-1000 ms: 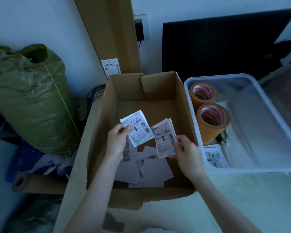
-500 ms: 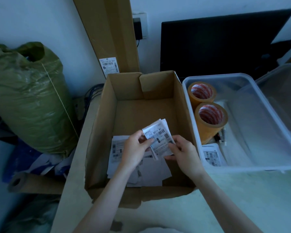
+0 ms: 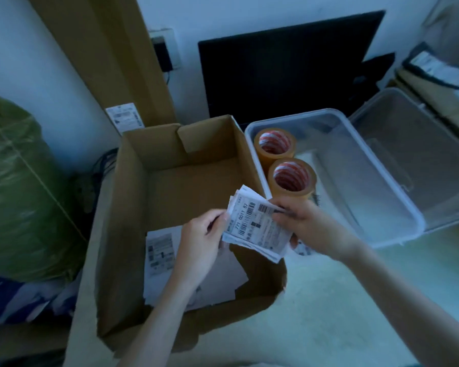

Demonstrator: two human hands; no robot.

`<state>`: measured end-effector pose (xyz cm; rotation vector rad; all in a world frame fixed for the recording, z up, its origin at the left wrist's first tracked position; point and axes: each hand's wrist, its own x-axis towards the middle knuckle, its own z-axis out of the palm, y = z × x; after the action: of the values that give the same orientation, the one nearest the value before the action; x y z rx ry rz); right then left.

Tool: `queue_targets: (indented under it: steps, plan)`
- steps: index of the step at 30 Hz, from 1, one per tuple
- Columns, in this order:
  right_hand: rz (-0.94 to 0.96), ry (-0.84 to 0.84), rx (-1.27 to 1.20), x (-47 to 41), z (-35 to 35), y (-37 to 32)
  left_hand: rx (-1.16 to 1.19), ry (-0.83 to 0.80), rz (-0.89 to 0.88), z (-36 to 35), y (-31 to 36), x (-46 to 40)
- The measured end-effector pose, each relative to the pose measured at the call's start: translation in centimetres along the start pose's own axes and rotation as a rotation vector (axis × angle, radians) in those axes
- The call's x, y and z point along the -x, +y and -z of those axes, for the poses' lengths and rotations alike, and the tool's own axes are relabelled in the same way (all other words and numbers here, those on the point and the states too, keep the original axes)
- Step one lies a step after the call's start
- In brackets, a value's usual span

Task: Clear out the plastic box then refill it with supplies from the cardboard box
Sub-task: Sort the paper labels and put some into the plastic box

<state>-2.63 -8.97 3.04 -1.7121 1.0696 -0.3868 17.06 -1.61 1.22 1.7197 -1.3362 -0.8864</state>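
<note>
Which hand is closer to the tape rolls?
The right hand. It holds the labels just below the near tape roll, by the plastic box edge. The left hand is farther, over the cardboard box, on the labels' other side.

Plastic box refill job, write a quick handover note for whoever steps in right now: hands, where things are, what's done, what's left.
Hands: right hand grips a stack of labels; left hand pinches the stack's left edge. The stack is held above the cardboard box's right wall.
Things: more loose labels lie on the cardboard box floor. The plastic box stands to its right, open, with two tape rolls at its left end.
Done: tape is in the plastic box.
Left: put the held stack into the plastic box, then gather the remaining labels.
</note>
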Motion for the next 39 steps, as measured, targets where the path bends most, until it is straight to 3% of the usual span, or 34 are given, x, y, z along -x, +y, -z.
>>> queue_targets:
  steps: [4, 9, 13, 21, 27, 32, 39]
  plan:
    - [-0.064, -0.104, 0.104, -0.8, 6.1, 1.6, -0.006, -0.096, 0.010, -1.8, -0.2, -0.5]
    - [-0.294, -0.332, 0.239, -3.5, 10.7, 5.8, -0.006, -0.122, 0.091, -2.5, -1.9, -1.2]
    - [-0.381, -0.460, 0.520, -6.5, 9.7, 9.4, -0.052, -0.135, 0.150, -3.0, -3.0, -1.5]
    - [-0.384, -0.613, 0.587, -8.2, 5.8, 13.2, -0.076, -0.149, 0.228, -3.2, -4.6, -1.5]
    - [-0.310, -0.568, 0.554, -7.1, 6.8, 10.8, -0.133, -0.145, 0.228, -3.2, -5.3, -1.7]
    - [-0.256, -0.456, 0.243, -4.8, 7.9, 8.2, -0.328, -0.105, 0.204, -2.1, -7.5, -2.2]
    - [-0.029, -0.126, -0.210, -1.0, 5.1, 2.6, -0.786, -0.481, 0.332, -1.3, -11.8, -2.3]
